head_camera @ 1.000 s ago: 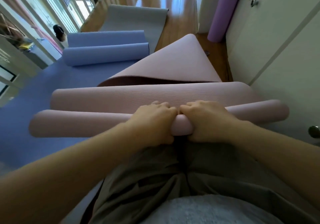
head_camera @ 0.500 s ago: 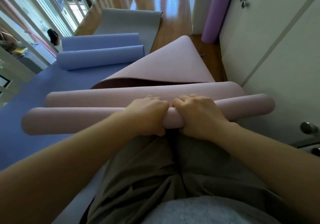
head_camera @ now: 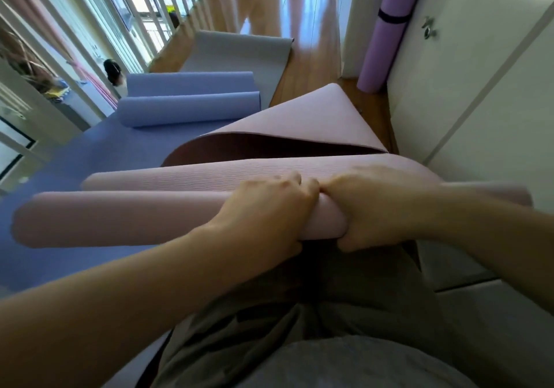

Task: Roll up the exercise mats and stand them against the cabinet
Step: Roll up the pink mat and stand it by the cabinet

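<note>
Pink mat (head_camera: 150, 216), mid-roll: left hand (head_camera: 266, 216) and right hand (head_camera: 368, 207) curl their fingers (head_camera: 287, 180) tight round it. Next, I judge, it rolls forward past the fingers, ends kept even.

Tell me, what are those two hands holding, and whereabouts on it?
Both hold the pink mat. The left hand and right hand curl side by side round the middle of its rolled-up part, fingers over the top.

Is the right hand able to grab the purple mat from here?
Probably not: the right hand grips the pink roll, and the purple mat stands well beyond it, beside the cabinet.
</note>
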{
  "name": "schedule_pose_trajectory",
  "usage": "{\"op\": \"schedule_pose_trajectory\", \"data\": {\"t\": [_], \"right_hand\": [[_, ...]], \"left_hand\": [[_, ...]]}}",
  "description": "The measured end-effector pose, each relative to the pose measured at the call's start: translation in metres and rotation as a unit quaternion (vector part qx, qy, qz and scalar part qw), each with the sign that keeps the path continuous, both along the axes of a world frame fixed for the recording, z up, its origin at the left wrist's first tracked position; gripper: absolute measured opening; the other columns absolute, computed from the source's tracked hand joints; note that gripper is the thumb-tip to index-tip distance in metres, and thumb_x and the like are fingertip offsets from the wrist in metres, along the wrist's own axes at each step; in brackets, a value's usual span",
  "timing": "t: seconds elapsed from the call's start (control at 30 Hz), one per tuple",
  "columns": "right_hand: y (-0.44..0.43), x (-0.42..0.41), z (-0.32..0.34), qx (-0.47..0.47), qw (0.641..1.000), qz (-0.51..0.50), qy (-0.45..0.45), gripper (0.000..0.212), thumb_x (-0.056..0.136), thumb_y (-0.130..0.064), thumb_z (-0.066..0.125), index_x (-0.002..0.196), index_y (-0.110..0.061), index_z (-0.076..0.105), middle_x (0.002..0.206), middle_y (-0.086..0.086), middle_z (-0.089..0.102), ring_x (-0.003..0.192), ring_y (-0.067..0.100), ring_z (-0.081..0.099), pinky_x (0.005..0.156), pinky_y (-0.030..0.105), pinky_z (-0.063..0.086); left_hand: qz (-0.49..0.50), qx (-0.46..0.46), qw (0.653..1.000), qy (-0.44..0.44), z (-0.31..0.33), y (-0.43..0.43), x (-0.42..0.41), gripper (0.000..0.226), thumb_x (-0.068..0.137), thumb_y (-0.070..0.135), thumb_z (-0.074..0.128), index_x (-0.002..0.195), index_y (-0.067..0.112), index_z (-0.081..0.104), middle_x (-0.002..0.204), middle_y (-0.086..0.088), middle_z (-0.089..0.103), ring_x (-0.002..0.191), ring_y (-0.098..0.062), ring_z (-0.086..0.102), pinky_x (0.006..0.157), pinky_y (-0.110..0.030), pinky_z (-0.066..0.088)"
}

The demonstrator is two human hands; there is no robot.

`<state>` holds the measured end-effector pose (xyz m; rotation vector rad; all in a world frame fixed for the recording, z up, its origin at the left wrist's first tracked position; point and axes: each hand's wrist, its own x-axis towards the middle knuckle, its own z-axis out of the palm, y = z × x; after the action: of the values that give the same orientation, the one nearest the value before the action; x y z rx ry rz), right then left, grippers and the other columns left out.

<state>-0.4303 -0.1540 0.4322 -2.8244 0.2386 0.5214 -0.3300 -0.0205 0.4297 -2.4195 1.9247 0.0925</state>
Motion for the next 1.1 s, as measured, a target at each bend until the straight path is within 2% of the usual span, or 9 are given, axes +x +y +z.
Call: {"op": "schedule_pose_trajectory", "data": {"t": [0.1, 0.17, 0.3, 0.37, 0.53, 0.7, 0.8, 0.93, 1.1], "right_hand": [[0.018, -0.016, -0.035, 0.003, 1.0, -0.011, -0.004, 0.05, 0.077, -0.042, 0.07, 0.121, -0.029, 0.051, 0.112, -0.009, 0.056, 0.101, 0.013, 0.055, 0.086, 0.029, 0.049], [0.025, -0.028, -0.054, -0.03, 0.997, -0.012, -0.074, 0.047, 0.077, -0.043, 0.068, 0.119, -0.027, 0.053, 0.112, -0.007, 0.056, 0.101, 0.013, 0.053, 0.083, 0.028, 0.044], [0.029, -0.048, -0.077, -0.121, 0.969, -0.031, -0.214, 0.059, 0.059, -0.047, 0.078, 0.109, -0.019, 0.061, 0.1, 0.002, 0.064, 0.086, 0.021, 0.06, 0.073, 0.037, 0.051], [0.03, -0.046, -0.081, -0.129, 0.959, -0.033, -0.25, 0.05, 0.06, -0.037, 0.081, 0.102, -0.018, 0.064, 0.094, 0.003, 0.065, 0.081, 0.022, 0.061, 0.07, 0.035, 0.05], [0.015, -0.014, -0.052, -0.029, 0.996, -0.028, -0.082, 0.044, 0.074, -0.043, 0.071, 0.112, -0.027, 0.055, 0.104, -0.008, 0.058, 0.094, 0.015, 0.057, 0.079, 0.034, 0.05], [-0.001, 0.006, -0.04, 0.047, 0.998, -0.01, 0.041, 0.052, 0.068, -0.044, 0.076, 0.115, -0.031, 0.058, 0.105, -0.011, 0.06, 0.093, 0.012, 0.057, 0.08, 0.035, 0.052], [0.004, -0.008, -0.056, -0.087, 0.991, -0.016, -0.102, 0.061, 0.067, -0.045, 0.078, 0.12, -0.024, 0.055, 0.115, -0.003, 0.057, 0.104, 0.018, 0.054, 0.09, 0.038, 0.048], [0.007, -0.021, -0.078, -0.157, 0.947, -0.019, -0.279, 0.05, 0.054, -0.03, 0.088, 0.096, -0.014, 0.065, 0.09, 0.006, 0.068, 0.079, 0.024, 0.064, 0.068, 0.035, 0.051], [-0.015, 0.007, -0.05, -0.02, 0.999, -0.017, -0.047, 0.045, 0.069, -0.044, 0.075, 0.107, -0.029, 0.055, 0.099, -0.01, 0.061, 0.088, 0.012, 0.058, 0.078, 0.032, 0.052]], "left_hand": [[-0.009, 0.029, 1.0, -0.002, -0.036, 0.012, -0.02, 0.039, 0.088, 0.027, 0.055, 0.125, 0.019, 0.044, 0.116, -0.002, 0.053, 0.104, -0.025, 0.057, 0.081, -0.036, 0.042], [-0.007, 0.015, 1.0, 0.007, -0.051, 0.016, -0.025, 0.03, 0.087, 0.019, 0.055, 0.116, 0.013, 0.053, 0.105, -0.008, 0.059, 0.093, -0.03, 0.062, 0.074, -0.038, 0.047], [-0.005, 0.039, 0.998, 0.046, -0.052, 0.017, -0.018, 0.044, 0.088, 0.03, 0.057, 0.127, 0.018, 0.042, 0.12, -0.001, 0.052, 0.11, -0.023, 0.055, 0.085, -0.037, 0.047], [0.004, 0.083, 0.994, 0.074, -0.049, 0.009, -0.01, 0.049, 0.081, 0.037, 0.064, 0.122, 0.02, 0.042, 0.12, 0.001, 0.051, 0.111, -0.021, 0.053, 0.083, -0.035, 0.046], [0.034, 0.1, 0.994, 0.027, -0.041, 0.006, -0.004, 0.057, 0.078, 0.047, 0.065, 0.124, 0.023, 0.041, 0.126, 0.001, 0.044, 0.119, -0.023, 0.04, 0.091, -0.035, 0.036], [0.044, 0.05, 0.998, -0.017, -0.049, 0.007, -0.01, 0.054, 0.083, 0.035, 0.062, 0.129, 0.023, 0.037, 0.125, 0.0, 0.047, 0.114, -0.023, 0.05, 0.084, -0.033, 0.038], [0.068, 0.109, 0.99, 0.064, -0.042, -0.004, 0.006, 0.057, 0.076, 0.041, 0.07, 0.122, 0.024, 0.042, 0.118, 0.001, 0.052, 0.107, -0.022, 0.054, 0.074, -0.032, 0.038], [0.066, 0.166, 0.977, 0.114, -0.035, -0.011, 0.017, 0.054, 0.073, 0.044, 0.072, 0.115, 0.024, 0.047, 0.113, 0.003, 0.056, 0.097, -0.019, 0.054, 0.08, -0.036, 0.048], [0.045, 0.022, 0.998, -0.036, -0.049, 0.004, 0.0, 0.056, 0.083, 0.037, 0.061, 0.131, 0.024, 0.037, 0.125, -0.001, 0.05, 0.112, -0.023, 0.052, 0.087, -0.036, 0.039]]}}
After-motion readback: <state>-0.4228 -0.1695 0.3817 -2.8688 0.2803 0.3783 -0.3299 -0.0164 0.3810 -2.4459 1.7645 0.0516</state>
